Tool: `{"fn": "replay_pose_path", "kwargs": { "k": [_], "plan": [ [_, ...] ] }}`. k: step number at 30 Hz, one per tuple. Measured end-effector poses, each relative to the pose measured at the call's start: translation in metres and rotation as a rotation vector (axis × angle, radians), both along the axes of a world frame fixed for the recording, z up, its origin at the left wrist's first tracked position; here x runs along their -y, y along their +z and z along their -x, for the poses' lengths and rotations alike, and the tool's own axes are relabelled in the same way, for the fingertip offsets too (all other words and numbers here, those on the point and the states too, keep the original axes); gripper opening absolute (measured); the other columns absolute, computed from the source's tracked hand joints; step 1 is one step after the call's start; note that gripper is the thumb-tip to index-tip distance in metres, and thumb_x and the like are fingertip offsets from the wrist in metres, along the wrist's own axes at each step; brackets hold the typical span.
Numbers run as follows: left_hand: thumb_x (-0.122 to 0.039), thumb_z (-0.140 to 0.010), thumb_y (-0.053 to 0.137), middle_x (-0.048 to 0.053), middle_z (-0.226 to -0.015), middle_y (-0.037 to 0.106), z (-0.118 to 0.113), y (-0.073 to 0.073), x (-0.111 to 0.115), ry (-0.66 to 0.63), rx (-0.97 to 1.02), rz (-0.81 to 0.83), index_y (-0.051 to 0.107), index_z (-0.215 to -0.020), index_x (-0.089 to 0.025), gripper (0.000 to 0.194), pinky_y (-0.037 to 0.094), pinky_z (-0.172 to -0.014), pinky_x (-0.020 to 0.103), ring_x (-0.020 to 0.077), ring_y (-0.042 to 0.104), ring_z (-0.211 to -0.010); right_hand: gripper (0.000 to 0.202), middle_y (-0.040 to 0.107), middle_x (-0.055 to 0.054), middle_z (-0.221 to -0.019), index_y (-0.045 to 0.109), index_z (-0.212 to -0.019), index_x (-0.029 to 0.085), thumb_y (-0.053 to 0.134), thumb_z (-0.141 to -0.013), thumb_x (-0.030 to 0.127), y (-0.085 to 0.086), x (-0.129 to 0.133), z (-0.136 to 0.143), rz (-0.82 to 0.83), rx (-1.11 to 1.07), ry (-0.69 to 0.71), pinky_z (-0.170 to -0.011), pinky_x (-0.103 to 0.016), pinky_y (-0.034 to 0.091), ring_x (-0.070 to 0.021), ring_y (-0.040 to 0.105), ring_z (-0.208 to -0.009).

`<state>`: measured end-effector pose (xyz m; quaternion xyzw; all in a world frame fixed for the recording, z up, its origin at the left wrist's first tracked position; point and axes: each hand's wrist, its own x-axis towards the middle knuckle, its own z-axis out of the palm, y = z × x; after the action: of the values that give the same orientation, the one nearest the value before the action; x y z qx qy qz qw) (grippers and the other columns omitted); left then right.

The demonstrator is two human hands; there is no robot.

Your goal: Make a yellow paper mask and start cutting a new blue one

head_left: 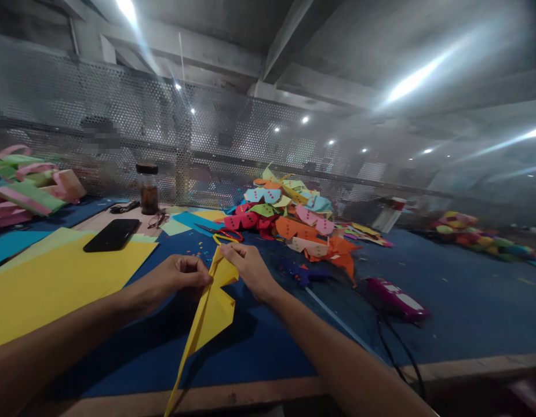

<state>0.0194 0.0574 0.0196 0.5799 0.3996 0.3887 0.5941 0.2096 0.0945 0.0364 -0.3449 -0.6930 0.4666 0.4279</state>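
Note:
Between my two hands is a folded yellow paper cut-out [213, 315], held up over the blue table cover [272, 353]. Its lower end tapers to a long thin strip that reaches the table's front edge. My left hand [185, 275] pinches the fold on the left side with thumb and fingertips. My right hand [248, 266] grips the upper end near a narrow bent strip. Just beyond the hands lie scissors with red handles [233, 234], partly hidden behind the paper and my right hand.
Yellow sheets [68, 278] lie at left under a black phone [112, 234]. A lidded jar [148, 188] stands behind. Colourful dotted paper shapes [285, 211] are heaped ahead. A blue glue gun [305, 272] and a purple device with a cable [398, 298] lie at right.

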Motion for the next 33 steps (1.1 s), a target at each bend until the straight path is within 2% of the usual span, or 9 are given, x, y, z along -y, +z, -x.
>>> {"fn": "replay_pose_path", "kwargs": {
  "k": [4,8,11,13,19,23,26,30,33],
  "plan": [
    [-0.042,-0.070,0.081,-0.002,-0.061,0.063,0.001,0.003,-0.001,0.050,-0.017,-0.020,0.065,-0.067,-0.016,0.030,0.041,-0.056,0.023,0.0100,0.052,-0.055,0.042,0.057,0.000,-0.067,0.060,-0.069,0.018,0.054,-0.087,0.056,-0.001,-0.003,-0.001,-0.027,-0.002,-0.044,-0.058,-0.025,0.039,-0.0143,0.051,-0.063],
    [-0.047,-0.067,0.082,-0.003,-0.060,0.060,0.005,0.011,-0.005,0.147,-0.003,-0.034,0.062,-0.064,-0.017,0.036,0.046,-0.058,0.025,0.0108,0.053,-0.055,0.032,0.066,-0.003,-0.086,0.064,-0.086,0.019,0.047,-0.092,0.046,0.002,-0.005,-0.003,-0.163,-0.005,-0.146,-0.072,-0.027,0.045,-0.0164,0.060,-0.079],
    [-0.045,-0.067,0.081,-0.003,-0.060,0.059,0.011,0.015,-0.009,0.262,0.043,-0.046,0.060,-0.063,-0.017,0.036,0.050,-0.063,0.026,0.0108,0.055,-0.057,0.027,0.068,-0.003,-0.090,0.062,-0.099,0.019,0.048,-0.092,0.041,0.001,-0.006,-0.003,-0.184,0.003,-0.198,-0.074,-0.029,0.048,-0.0163,0.062,-0.078],
    [-0.043,-0.068,0.080,-0.004,-0.059,0.059,0.014,0.015,-0.012,0.332,0.071,-0.039,0.061,-0.067,-0.017,0.033,0.051,-0.064,0.027,0.0107,0.056,-0.056,0.022,0.068,-0.003,-0.092,0.061,-0.100,0.020,0.052,-0.092,0.038,-0.001,-0.005,-0.003,-0.235,0.015,-0.235,-0.075,-0.030,0.049,-0.0164,0.063,-0.078],
    [-0.041,-0.067,0.081,-0.003,-0.059,0.061,0.020,0.014,-0.020,0.437,0.153,-0.061,0.062,-0.069,-0.016,0.031,0.052,-0.061,0.026,0.0107,0.057,-0.054,0.016,0.064,-0.004,-0.096,0.061,-0.107,0.020,0.053,-0.093,0.024,-0.006,0.004,-0.001,-0.630,0.169,-0.277,-0.080,-0.030,0.051,-0.0168,0.062,-0.085],
    [-0.042,-0.068,0.080,-0.004,-0.056,0.057,0.020,0.016,-0.019,0.444,0.177,-0.075,0.059,-0.066,-0.016,0.033,0.051,-0.059,0.024,0.0099,0.056,-0.054,0.032,0.060,-0.004,-0.094,0.058,-0.120,0.022,0.055,-0.090,0.011,-0.008,0.010,-0.002,-0.924,0.358,-0.257,-0.080,-0.031,0.050,-0.0177,0.060,-0.086],
    [-0.041,-0.069,0.079,-0.005,-0.056,0.057,0.020,0.017,-0.017,0.439,0.186,-0.083,0.060,-0.069,-0.017,0.031,0.053,-0.062,0.025,0.0104,0.057,-0.055,0.039,0.062,-0.004,-0.092,0.059,-0.124,0.023,0.058,-0.089,0.009,-0.008,0.018,-0.003,-1.118,0.535,-0.237,-0.081,-0.034,0.045,-0.0199,0.058,-0.089],
    [-0.042,-0.070,0.078,-0.004,-0.057,0.059,0.019,0.014,-0.017,0.422,0.187,-0.087,0.061,-0.071,-0.017,0.031,0.053,-0.064,0.027,0.0111,0.058,-0.056,0.044,0.062,-0.005,-0.097,0.059,-0.129,0.026,0.064,-0.088,0.013,-0.009,0.026,-0.002,-1.270,0.667,-0.221,-0.082,-0.038,0.038,-0.0218,0.054,-0.093],
    [-0.043,-0.072,0.077,-0.002,-0.059,0.062,0.017,0.012,-0.017,0.394,0.170,-0.085,0.062,-0.072,-0.016,0.031,0.053,-0.064,0.028,0.0116,0.057,-0.056,0.033,0.063,-0.006,-0.104,0.064,-0.122,0.025,0.065,-0.090,0.018,-0.009,0.028,-0.001,-1.318,0.639,-0.227,-0.090,-0.039,0.036,-0.0229,0.051,-0.103]
  ]
}}
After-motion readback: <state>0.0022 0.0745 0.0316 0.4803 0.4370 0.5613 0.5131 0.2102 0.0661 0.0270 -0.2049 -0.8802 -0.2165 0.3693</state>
